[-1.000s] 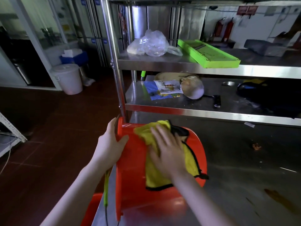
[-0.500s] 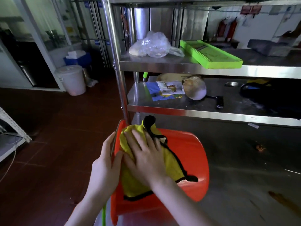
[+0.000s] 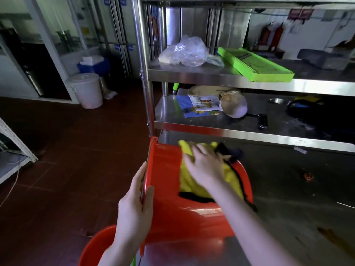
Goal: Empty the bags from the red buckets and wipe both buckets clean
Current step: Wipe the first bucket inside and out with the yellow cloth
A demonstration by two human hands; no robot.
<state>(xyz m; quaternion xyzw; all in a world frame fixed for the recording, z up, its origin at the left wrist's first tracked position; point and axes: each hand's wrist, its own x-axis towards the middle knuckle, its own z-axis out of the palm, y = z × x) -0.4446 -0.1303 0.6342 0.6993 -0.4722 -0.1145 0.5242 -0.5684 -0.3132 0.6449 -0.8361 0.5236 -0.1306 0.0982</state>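
On the steel table (image 3: 288, 208), the red bucket (image 3: 169, 189) is being gripped at its rim by the left hand (image 3: 134, 206) & wiped w/ the yellow cloth (image 3: 190, 181) under the flat, open right hand (image 3: 205, 166), prob. best done w/ firm rubs.

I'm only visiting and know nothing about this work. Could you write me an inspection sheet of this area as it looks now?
Surface: steel table, dull, with an orange smear and a brown stain.
Job's things: tipped red bucket on its side on the table; yellow cloth on its wall; second red bucket lower, beside the table.
Clutter: clear plastic bag and green tray on the top shelf; papers and round pan on the middle shelf.
Hands: left hand grips the bucket's rim; right hand presses the cloth flat.
Cables: thin cord at far left, near the floor.
Surroundings: white lidded pail, fire extinguishers, red-brown floor.
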